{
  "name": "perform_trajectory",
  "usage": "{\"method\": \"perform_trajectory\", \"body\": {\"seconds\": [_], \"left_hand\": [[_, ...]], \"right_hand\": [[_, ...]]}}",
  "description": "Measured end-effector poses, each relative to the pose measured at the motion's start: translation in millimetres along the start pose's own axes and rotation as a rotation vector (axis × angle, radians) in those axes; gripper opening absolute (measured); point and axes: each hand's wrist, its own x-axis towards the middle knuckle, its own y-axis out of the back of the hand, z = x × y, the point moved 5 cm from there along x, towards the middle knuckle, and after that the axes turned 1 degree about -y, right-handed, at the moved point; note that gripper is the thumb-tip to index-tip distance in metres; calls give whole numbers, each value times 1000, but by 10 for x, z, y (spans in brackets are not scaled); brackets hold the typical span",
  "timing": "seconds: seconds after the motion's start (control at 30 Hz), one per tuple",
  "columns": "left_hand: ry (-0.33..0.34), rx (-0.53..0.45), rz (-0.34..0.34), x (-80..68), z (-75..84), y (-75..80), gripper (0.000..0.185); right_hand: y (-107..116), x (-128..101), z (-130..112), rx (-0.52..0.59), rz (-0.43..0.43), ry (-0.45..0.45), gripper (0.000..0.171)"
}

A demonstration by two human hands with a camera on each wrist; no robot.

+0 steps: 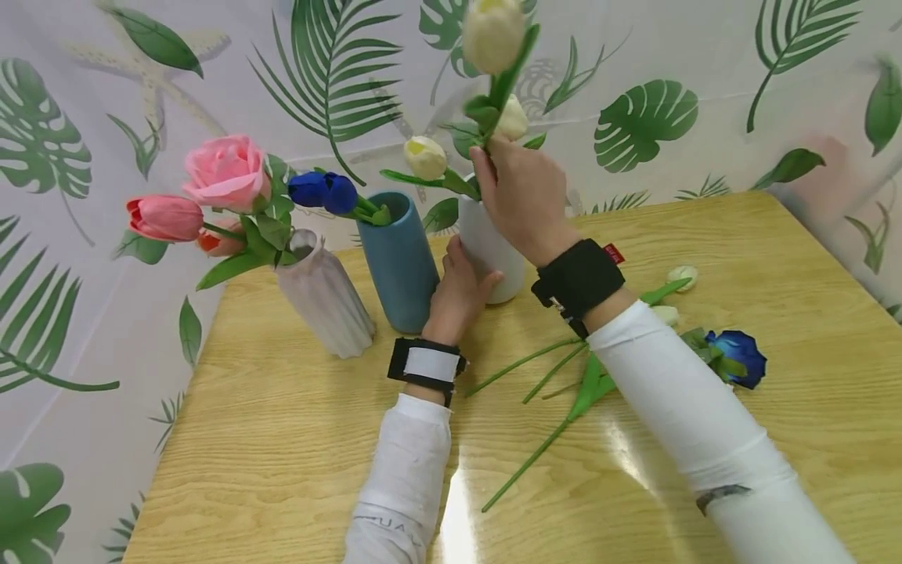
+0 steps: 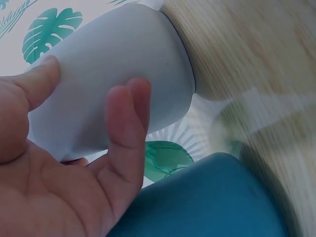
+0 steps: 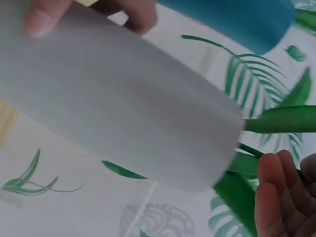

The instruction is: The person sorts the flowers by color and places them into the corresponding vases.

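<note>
A smooth white vase [image 1: 502, 270] stands upright at the back of the table. Low on its side, my left hand [image 1: 456, 296] holds it, thumb on the near face. Above the vase mouth, my right hand [image 1: 528, 192] pinches the stem [image 3: 251, 149] of a white tulip; which bloom it belongs to is hard to tell. One tall white tulip [image 1: 493, 35] rises above that hand, slightly blurred. A smaller white tulip [image 1: 425, 157] leans left out of the vase, and another white bloom [image 1: 512, 119] shows behind my fingers.
Close by on the left stands a blue vase [image 1: 398, 266] with blue tulips [image 1: 324, 193]. Farther left, a pale ribbed vase [image 1: 327, 301] holds a pink rose [image 1: 227, 174] and tulips. Under my right forearm lie loose stems, a white tulip [image 1: 682, 276] and a blue rose [image 1: 740, 358].
</note>
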Motion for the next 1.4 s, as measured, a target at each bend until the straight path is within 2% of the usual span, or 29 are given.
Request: {"method": "perform_trajectory", "body": {"seconds": [0.1, 0.13, 0.2, 0.27, 0.37, 0.47, 0.57, 0.73, 0.87, 1.03, 1.13, 1.2, 1.33, 1.4], "left_hand": [[5, -17, -10, -22, -22, -31, 85], [7, -21, -15, -30, -27, -40, 85], [7, -15, -21, -40, -31, -54, 86], [-2, -7, -17, -39, -21, -54, 87], [-10, 2, 3, -20, -7, -41, 87], [-2, 5, 7, 2, -7, -37, 87], [7, 7, -4, 12, -10, -42, 87], [-7, 34, -11, 10, 0, -41, 87], [-20, 62, -12, 9, 4, -40, 85], [-32, 50, -15, 5, -11, -34, 85], [-44, 24, -24, -10, -14, -21, 86], [-60, 6, -32, -21, -8, -7, 85], [-91, -45, -39, -25, 8, 39, 83], [-95, -66, -44, -21, 18, 60, 82]], "right_hand": [[-134, 18, 68, -44, -155, -54, 31], [-168, -3, 105, -23, -198, -82, 29], [-192, -68, 168, 61, -230, -117, 33], [-178, -143, 216, 169, -196, -123, 36], [-140, -245, 247, 295, -94, -72, 32], [-127, -350, 245, 340, -28, -14, 25], [-142, -452, 241, 362, -10, 11, 23], [-170, -597, 255, 389, -35, 31, 24], [-191, -737, 285, 395, -90, 39, 28], [-173, -931, 379, 407, -153, -3, 33], [-159, -1059, 471, 374, -231, -36, 28], [-174, -1149, 523, 326, -330, -38, 25], [-226, -1264, 518, 236, -566, 11, 23], [-241, -1293, 481, 195, -654, 42, 24]]}}
